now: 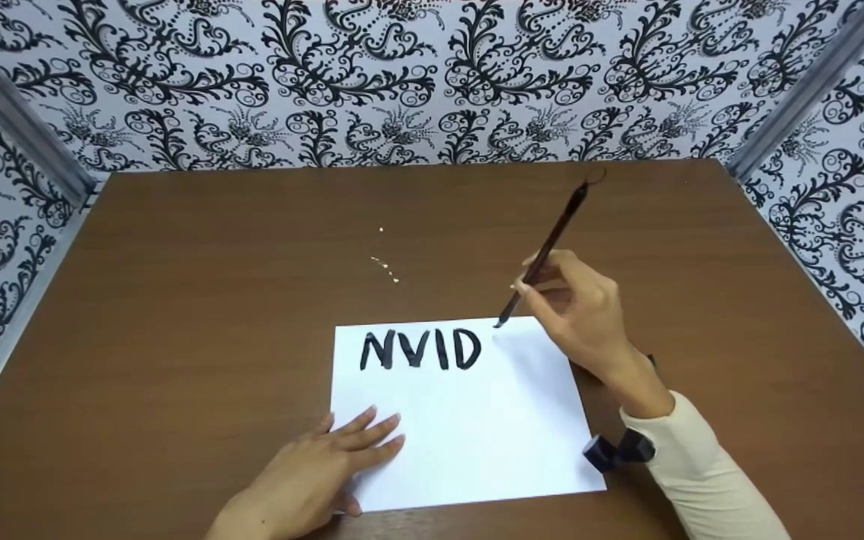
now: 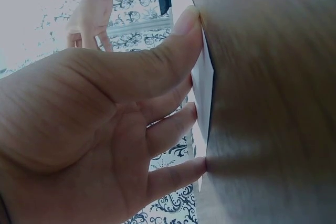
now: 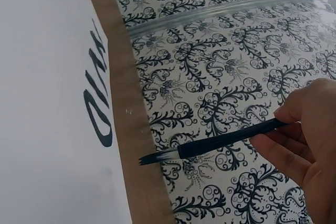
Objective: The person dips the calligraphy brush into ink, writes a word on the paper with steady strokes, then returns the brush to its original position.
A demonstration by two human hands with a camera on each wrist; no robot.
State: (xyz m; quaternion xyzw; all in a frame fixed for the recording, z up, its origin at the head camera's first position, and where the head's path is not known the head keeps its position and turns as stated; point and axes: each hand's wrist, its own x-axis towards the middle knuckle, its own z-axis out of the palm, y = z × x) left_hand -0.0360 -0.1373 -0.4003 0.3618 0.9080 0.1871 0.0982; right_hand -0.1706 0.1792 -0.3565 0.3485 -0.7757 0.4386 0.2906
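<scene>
A white sheet of paper lies on the brown table, with the black painted letters NVID along its upper part. My right hand pinches a dark-handled paintbrush above the sheet's top edge, right of the letter D. Black ink coats the brush's bristles in the right wrist view; they look slightly split. Over the paper's lower left corner, my left hand rests with its fingers spread. Its thumb touches the paper's edge in the left wrist view.
The brown table reaches back to a patterned black-and-white wall. A few small pale flecks dot the table beyond the paper. A black object sits by the right sleeve, over the sheet's right edge.
</scene>
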